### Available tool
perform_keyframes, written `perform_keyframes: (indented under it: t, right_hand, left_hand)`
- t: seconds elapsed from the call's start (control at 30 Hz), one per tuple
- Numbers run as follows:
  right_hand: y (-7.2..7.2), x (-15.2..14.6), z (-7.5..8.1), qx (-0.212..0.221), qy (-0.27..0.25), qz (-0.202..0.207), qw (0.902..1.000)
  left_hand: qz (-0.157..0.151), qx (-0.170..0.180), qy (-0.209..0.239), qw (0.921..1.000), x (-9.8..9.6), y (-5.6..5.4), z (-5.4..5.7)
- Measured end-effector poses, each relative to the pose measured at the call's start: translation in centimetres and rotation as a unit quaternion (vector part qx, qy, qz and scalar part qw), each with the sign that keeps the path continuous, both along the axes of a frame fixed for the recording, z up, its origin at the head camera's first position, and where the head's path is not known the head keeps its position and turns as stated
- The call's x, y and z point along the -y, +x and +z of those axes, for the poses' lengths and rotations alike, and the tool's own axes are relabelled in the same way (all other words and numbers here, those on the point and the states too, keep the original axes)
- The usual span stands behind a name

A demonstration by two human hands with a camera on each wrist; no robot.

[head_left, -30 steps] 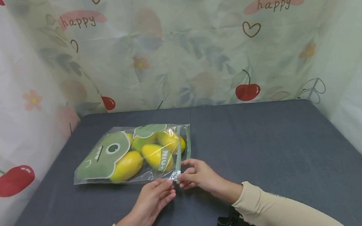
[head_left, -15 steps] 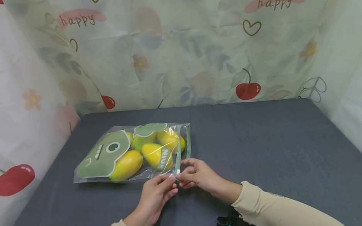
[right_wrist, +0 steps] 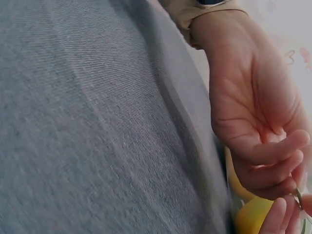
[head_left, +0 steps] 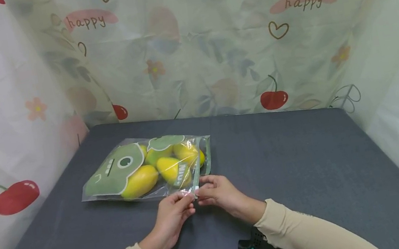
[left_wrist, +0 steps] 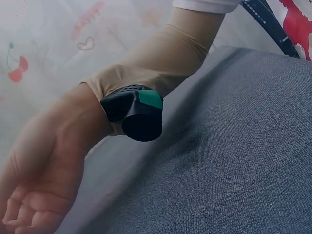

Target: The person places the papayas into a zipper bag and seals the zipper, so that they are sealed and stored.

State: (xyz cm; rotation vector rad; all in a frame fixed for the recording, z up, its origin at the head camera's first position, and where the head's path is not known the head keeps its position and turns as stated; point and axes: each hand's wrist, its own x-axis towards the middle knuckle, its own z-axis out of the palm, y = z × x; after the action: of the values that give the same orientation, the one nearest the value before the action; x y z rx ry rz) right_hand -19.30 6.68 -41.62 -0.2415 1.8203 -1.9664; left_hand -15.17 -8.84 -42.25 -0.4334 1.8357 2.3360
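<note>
A clear zip bag with a green cartoon print lies on the table, filled with several yellow mangoes. Its opening faces right, edged by green strips. At the bag's near right corner, my left hand pinches the clear plastic between thumb and fingers. Right beside it, my right hand pinches the end of the green strip, fingertips close to the left's. The right wrist view shows the left palm with curled fingers and a thin green edge among the fingertips. In the left wrist view, the right hand's fingertips are cut off.
A dark grey cloth covers the table. Cherry-patterned curtains hang on its back, left and right sides. Black camera mounts sit on both wrists, below the beige sleeves.
Over the past second my left hand has shifted slightly up and right along the bag's near edge, closer to the right fingertips. The right hand and the bag have barely moved.
</note>
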Motion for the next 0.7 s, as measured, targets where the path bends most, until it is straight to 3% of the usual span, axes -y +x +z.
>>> perform_keyframes:
  t: [0.2,0.7]
  right_hand:
    - [-1.3,-0.6,0.1,0.006,-0.003,-0.015,0.9999]
    - [-8.4,-1.7,-0.5,0.036,0.022,-0.125,0.9912]
  left_hand:
    - [-0.003,-0.011,-0.004,0.9999,-0.4,0.4,0.0]
    - [-0.054,-0.026,-0.001,0.9982,-0.9,1.8,-0.3]
